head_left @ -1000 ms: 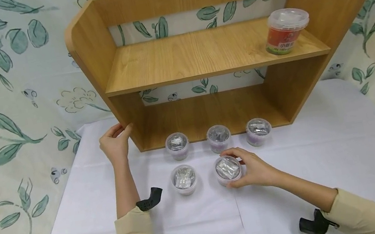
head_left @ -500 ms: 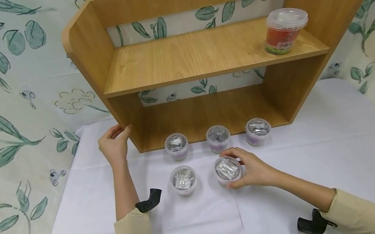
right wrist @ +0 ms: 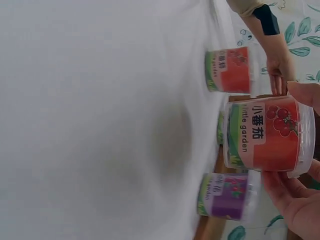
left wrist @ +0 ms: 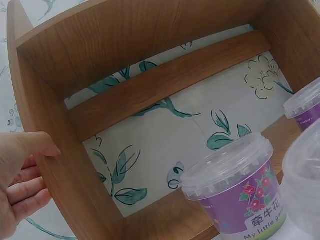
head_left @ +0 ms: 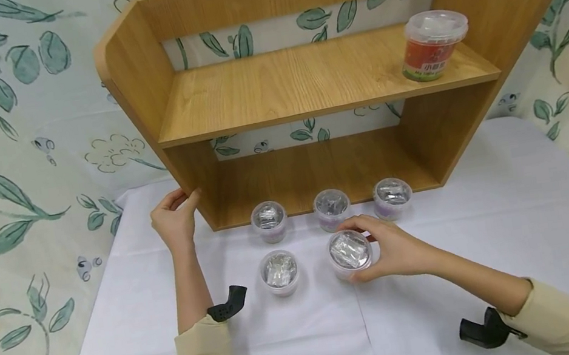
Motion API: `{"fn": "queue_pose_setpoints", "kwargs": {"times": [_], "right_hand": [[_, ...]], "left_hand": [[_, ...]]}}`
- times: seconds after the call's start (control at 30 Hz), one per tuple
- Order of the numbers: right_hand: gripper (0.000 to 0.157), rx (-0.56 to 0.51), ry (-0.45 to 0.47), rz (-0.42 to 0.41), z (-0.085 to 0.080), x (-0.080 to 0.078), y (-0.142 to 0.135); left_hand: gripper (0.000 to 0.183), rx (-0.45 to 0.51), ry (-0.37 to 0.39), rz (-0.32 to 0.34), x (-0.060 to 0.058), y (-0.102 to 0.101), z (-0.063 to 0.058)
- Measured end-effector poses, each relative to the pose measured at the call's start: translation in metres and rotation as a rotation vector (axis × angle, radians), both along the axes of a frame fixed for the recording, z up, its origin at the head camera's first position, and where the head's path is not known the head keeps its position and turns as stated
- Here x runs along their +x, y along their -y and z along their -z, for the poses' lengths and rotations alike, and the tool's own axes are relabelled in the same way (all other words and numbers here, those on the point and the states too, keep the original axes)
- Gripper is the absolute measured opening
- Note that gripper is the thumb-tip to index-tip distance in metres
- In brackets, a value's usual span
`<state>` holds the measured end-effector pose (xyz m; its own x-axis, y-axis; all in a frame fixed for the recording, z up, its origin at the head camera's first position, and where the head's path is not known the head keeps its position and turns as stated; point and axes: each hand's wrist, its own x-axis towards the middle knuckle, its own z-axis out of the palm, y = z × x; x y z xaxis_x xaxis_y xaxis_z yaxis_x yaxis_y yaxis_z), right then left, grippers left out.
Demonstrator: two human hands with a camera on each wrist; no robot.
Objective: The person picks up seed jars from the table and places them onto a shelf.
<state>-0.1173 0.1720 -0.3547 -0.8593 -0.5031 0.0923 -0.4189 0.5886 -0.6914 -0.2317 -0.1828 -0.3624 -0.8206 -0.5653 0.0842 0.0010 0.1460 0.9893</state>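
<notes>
My right hand (head_left: 391, 247) grips a round, red-labelled clear plastic cup (right wrist: 265, 135).
Axis upright, lid up, it is over the white tabletop (head_left: 303, 340); my left hand (head_left: 174, 220) pinches the side of a brown wooden shelf (head_left: 271, 90).

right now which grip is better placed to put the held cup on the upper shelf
The right, most likely: the right grip holds the red-labelled cup, while the left grip is on the wooden shelf's left side panel, away from that cup.
</notes>
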Motion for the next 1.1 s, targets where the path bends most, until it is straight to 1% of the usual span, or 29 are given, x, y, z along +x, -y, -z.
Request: {"fn": "queue_pose_setpoints", "kwargs": {"times": [0.1,0.2,0.33,0.47,0.7,0.87,1.1], "right_hand": [[0.074,0.033,0.005,-0.017,-0.023,-0.002,-0.004],[0.074,0.041,0.012,-0.020,-0.045,-0.005,-0.009],[0.072,0.037,0.013,-0.016,-0.067,-0.008,-0.016],[0.071,0.047,0.007,-0.009,-0.080,-0.011,-0.021],[0.072,0.083,-0.030,-0.002,-0.097,-0.018,-0.027],[0.070,0.109,-0.041,-0.010,-0.117,-0.024,-0.029],[0.069,0.117,-0.047,-0.005,-0.141,-0.037,-0.030]], "left_hand": [[0.034,0.002,-0.002,-0.004,0.000,0.000,0.000],[0.034,0.003,-0.004,-0.004,0.000,0.000,-0.001],[0.034,0.005,0.003,-0.004,0.000,0.001,-0.002],[0.033,0.009,0.005,-0.006,0.001,0.001,-0.002],[0.033,0.018,-0.018,-0.008,0.001,0.000,0.002],[0.033,0.015,-0.019,-0.007,0.001,-0.002,0.002],[0.032,0.015,-0.034,-0.017,0.002,-0.004,0.002]]}}
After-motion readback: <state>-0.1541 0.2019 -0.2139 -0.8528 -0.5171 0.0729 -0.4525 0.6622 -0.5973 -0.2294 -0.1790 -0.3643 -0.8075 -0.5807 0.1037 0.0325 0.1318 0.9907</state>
